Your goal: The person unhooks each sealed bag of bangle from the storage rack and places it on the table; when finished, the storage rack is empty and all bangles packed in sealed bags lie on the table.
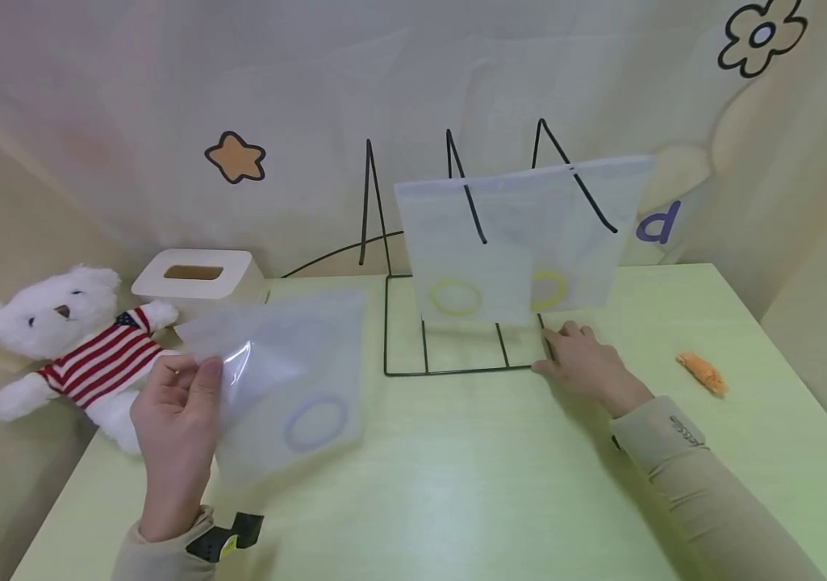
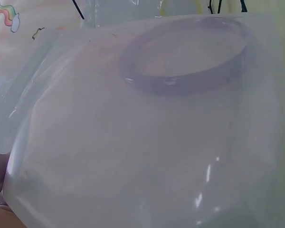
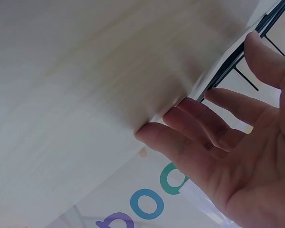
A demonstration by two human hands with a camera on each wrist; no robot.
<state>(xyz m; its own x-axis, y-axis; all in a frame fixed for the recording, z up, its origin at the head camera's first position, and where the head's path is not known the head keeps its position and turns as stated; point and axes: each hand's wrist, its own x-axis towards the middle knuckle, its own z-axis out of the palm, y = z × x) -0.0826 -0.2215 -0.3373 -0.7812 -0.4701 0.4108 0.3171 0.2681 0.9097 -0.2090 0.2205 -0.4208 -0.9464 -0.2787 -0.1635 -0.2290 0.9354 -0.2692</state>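
My left hand (image 1: 179,436) pinches the side edge of a translucent plastic bag (image 1: 261,347) between thumb and fingers, holding it over the table. A pale purple ring (image 1: 316,423) lies inside the bag and fills the upper part of the left wrist view. My right hand (image 1: 591,365) rests on the table at the near right corner of a black wire rack (image 1: 457,372), thumb and extended fingertips touching its base. On the rack's prongs hang two similar bags: the nearer bag (image 1: 467,250) and the farther bag (image 1: 587,242), each with a yellow ring (image 1: 455,297) showing through.
A white teddy bear (image 1: 79,339) in a striped shirt leans at the left edge, beside a white tissue box (image 1: 198,278). One prong (image 1: 367,202) stands bare left of the hanging bags. An orange wrapped item (image 1: 702,373) lies to the right. A printed curtain (image 1: 297,97) backs the table.
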